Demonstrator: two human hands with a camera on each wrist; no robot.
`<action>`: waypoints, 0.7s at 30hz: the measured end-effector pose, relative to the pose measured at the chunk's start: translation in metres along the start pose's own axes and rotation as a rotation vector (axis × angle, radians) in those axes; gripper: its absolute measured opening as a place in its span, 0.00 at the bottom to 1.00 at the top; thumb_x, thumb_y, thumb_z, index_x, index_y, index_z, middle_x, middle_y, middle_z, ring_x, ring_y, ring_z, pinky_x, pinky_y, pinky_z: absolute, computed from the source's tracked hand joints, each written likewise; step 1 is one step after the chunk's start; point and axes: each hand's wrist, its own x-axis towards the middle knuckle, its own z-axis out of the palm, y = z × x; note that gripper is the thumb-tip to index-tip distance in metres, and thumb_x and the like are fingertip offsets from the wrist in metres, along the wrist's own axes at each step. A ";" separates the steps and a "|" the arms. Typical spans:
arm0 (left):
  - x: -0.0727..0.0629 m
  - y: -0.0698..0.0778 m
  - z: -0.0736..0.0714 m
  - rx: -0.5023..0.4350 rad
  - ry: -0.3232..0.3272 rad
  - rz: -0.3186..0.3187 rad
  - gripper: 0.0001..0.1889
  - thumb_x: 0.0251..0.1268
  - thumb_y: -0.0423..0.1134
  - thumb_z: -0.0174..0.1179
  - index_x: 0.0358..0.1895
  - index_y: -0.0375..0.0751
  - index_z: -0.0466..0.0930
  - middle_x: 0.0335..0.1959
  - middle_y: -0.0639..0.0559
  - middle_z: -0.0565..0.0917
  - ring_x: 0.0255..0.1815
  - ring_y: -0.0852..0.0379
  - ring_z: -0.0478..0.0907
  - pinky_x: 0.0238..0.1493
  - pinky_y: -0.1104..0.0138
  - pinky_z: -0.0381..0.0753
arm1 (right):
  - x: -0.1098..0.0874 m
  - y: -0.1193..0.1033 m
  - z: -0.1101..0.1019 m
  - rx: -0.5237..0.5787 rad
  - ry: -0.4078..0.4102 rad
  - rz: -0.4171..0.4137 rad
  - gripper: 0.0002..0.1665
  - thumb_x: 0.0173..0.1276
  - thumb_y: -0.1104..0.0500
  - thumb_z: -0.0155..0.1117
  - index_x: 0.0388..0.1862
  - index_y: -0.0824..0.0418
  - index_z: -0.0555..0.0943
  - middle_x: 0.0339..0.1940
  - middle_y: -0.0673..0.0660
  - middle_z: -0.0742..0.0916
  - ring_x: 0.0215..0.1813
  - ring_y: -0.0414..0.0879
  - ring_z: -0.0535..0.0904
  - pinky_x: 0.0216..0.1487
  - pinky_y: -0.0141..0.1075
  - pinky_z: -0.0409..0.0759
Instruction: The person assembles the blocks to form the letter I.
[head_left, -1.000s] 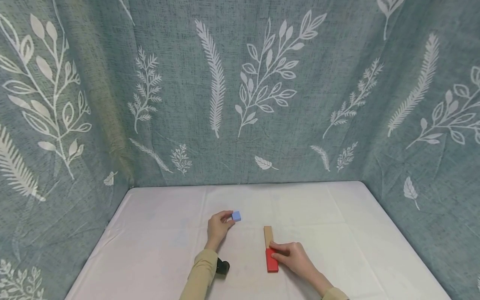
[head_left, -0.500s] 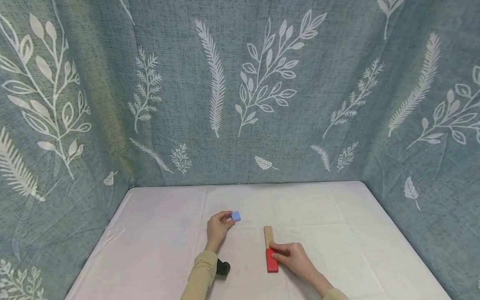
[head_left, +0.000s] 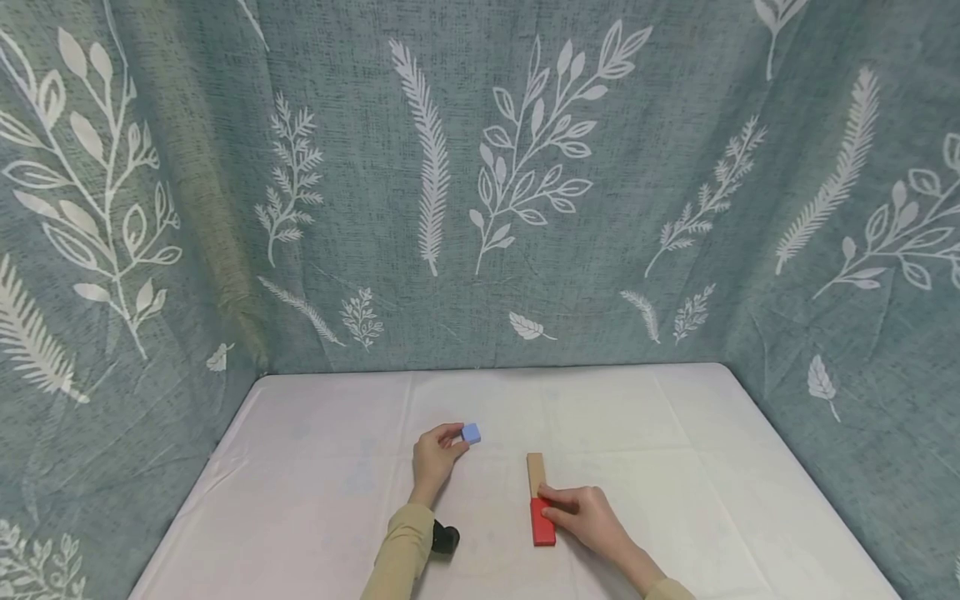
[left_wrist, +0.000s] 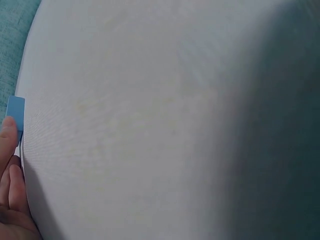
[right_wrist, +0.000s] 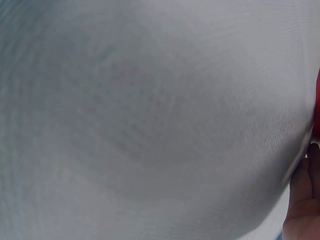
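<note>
My left hand (head_left: 435,461) pinches a small light-blue cube (head_left: 471,433) between thumb and fingers, left of the table's middle. In the left wrist view the blue cube (left_wrist: 16,112) shows at the left edge, with a fingertip against it. Nearer to me and to the right, my right hand (head_left: 588,518) grips the far end of a red rectangular block (head_left: 543,527). A plain wooden block (head_left: 536,473) lies end to end with it, pointing away from me, and the index fingertip is right at their joint. Only a sliver of the red block (right_wrist: 317,112) appears in the right wrist view.
A white cloth covers the table (head_left: 337,467). Behind it and at both sides hangs a green-blue curtain (head_left: 465,208) with white leaf prints. A black wrist camera (head_left: 446,537) sticks out beside the left sleeve (head_left: 401,542).
</note>
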 end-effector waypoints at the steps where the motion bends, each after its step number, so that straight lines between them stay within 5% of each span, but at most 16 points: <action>1: 0.000 0.000 0.000 -0.002 0.000 0.001 0.13 0.49 0.27 0.69 0.42 0.33 0.85 0.43 0.38 0.86 0.47 0.44 0.84 0.52 0.57 0.83 | 0.000 0.000 0.000 -0.001 0.002 -0.002 0.22 0.60 0.56 0.68 0.53 0.63 0.82 0.52 0.58 0.85 0.56 0.53 0.81 0.51 0.37 0.84; 21: -0.003 0.007 -0.007 -0.014 -0.031 0.004 0.14 0.51 0.27 0.67 0.43 0.31 0.84 0.44 0.36 0.86 0.48 0.42 0.83 0.53 0.56 0.83 | 0.000 0.000 0.000 0.008 0.003 -0.007 0.22 0.60 0.56 0.68 0.53 0.63 0.82 0.52 0.58 0.85 0.56 0.53 0.81 0.51 0.37 0.84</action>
